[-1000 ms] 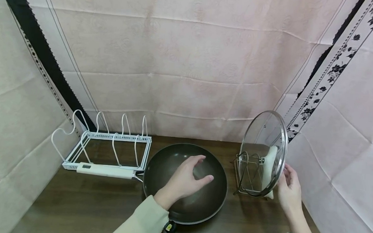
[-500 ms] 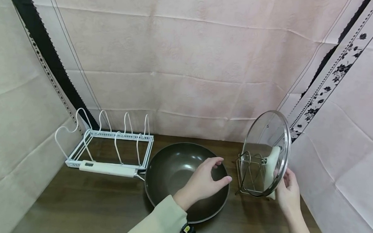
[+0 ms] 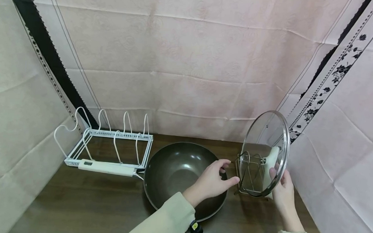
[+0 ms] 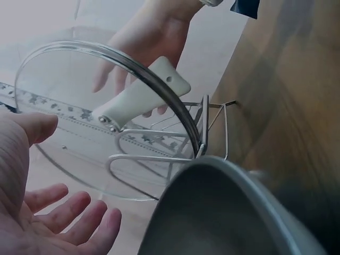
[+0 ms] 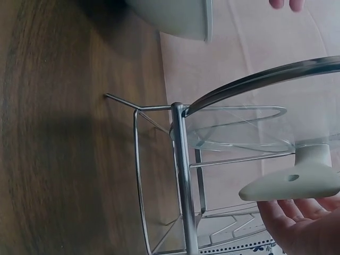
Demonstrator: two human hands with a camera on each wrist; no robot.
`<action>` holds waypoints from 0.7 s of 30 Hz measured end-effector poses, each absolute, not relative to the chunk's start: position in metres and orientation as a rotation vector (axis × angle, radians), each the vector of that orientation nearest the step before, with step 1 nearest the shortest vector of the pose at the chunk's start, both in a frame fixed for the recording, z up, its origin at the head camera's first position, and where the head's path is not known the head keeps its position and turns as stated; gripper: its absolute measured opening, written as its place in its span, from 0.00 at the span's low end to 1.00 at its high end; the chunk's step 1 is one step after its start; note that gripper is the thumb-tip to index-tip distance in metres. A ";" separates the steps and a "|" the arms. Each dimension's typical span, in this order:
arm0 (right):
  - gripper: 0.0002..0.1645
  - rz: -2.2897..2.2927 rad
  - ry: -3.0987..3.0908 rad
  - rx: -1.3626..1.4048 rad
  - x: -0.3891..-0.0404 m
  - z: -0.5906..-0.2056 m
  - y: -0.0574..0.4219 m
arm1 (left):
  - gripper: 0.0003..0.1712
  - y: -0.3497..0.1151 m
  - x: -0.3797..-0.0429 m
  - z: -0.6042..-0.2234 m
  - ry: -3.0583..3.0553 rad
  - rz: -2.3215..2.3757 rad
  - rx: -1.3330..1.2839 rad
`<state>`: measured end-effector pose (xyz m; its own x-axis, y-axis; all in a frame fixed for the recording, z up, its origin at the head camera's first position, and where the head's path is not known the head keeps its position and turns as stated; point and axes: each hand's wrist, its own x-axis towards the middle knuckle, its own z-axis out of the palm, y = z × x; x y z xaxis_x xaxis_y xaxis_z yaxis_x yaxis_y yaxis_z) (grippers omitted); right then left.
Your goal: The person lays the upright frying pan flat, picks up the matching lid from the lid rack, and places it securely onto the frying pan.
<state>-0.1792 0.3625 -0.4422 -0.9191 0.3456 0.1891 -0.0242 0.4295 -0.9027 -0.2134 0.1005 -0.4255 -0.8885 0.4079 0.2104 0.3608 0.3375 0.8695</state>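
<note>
A glass lid (image 3: 261, 138) with a metal rim and a cream handle (image 3: 270, 166) stands on edge in a small wire rack (image 3: 250, 174) on the right. My right hand (image 3: 283, 192) is on the lid's handle side; in the right wrist view its bent fingers (image 5: 303, 210) lie right against the handle's edge. My left hand (image 3: 211, 183) hovers over the right rim of a dark frying pan (image 3: 180, 172), thumb and fingers apart and holding nothing. In the left wrist view its fingers (image 4: 64, 212) spread near the lid's glass face.
Left of the pan stands a white dish rack (image 3: 119, 136) with upright loops. The pan's white handle (image 3: 106, 167) lies along its front edge. Pale cloth walls (image 3: 189, 60) enclose the brown wooden tabletop (image 3: 84, 202) at the back and both sides.
My left hand has moved right across the pan toward the lid. My right hand has shifted slightly left, closer to the handle. The lid stays in the wire rack.
</note>
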 end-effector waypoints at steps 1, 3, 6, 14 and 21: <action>0.40 1.489 -2.349 -0.282 -0.179 -0.442 0.363 | 0.36 0.104 -0.214 -0.425 2.497 1.653 0.703; 0.41 1.495 -2.362 -0.282 -0.180 -0.443 0.365 | 0.35 0.111 -0.217 -0.425 2.411 1.723 0.638; 0.42 1.509 -2.367 -0.279 -0.182 -0.442 0.366 | 0.33 0.122 -0.223 -0.426 2.284 1.849 0.543; 0.40 1.824 -2.215 -0.224 -0.185 -0.443 0.367 | 0.36 0.153 -0.232 -0.431 2.181 1.826 0.512; 0.40 2.192 -2.025 -0.125 -0.191 -0.441 0.369 | 0.40 0.163 -0.236 -0.437 2.053 1.769 0.501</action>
<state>-0.1908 0.3693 -0.4409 -0.9846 0.1695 0.0435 -0.0568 -0.0741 -0.9956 -0.2363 0.1633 -0.4366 -0.8631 0.5020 -0.0555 0.0194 0.1428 0.9896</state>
